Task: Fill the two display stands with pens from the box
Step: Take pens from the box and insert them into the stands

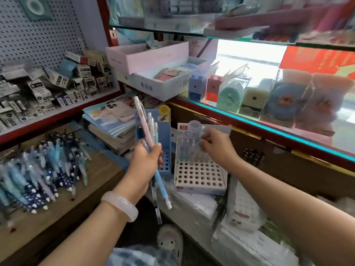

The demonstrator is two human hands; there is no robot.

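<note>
The white cardboard display stand (pixel 199 174), a sloped tray pierced with rows of round holes and backed by a pale blue printed card, sits on stacked white packets below the glass counter edge; everything else is placed from it. Along its back row stand several pastel pens (pixel 194 150), upright, long axes vertical, caps up. The right hand (pixel 213 144) is over that row, fingers curled and pinching the top of one pale pen (pixel 202 134) held upright against the backing card. Just left of the stand is a second display stand (pixel 165 143), blue card, taller and narrower, its holed base partly hidden. In front of that one, the left hand (pixel 147 160), with a smooth milky bangle (pixel 120 205) at the wrist, grips a bunch of slim plastic pens (pixel 151 143): a pink one and pale blue ones, long axes running steeply from upper left to lower right, one end fanned above the fist, the other pointing down toward the floor. Well left of the white stand, on a wooden shelf, a loose pile of blue patterned pens (pixel 38 173) lies mostly tips toward the viewer. Behind and left of the stand is a stack of notebooks (pixel 111 127).
</note>
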